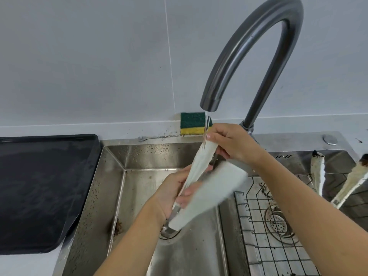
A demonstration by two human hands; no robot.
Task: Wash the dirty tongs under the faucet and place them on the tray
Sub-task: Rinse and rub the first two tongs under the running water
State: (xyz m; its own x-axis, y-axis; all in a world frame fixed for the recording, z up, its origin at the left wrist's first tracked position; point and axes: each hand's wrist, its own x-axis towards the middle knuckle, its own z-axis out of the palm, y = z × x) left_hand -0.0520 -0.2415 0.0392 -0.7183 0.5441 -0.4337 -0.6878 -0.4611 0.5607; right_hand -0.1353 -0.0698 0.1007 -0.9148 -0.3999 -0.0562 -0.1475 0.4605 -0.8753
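White tongs (201,162) with a metal hinge end are held over the left sink basin, one arm tilted up into the water stream (207,126) that runs from the curved grey faucet (249,46). My left hand (175,190) grips the tongs near their lower end. My right hand (233,144) pinches the upper tip of one arm under the stream. The other arm (211,194) is blurred and angles to the right. A black tray (43,188) lies on the counter to the left of the sink.
A second, dirty pair of tongs (338,182) leans in the right basin over a wire rack (264,236) and drain strainer (278,222). A green and yellow sponge (192,124) stands against the wall behind the sink (111,176). Brown residue sits in the left basin.
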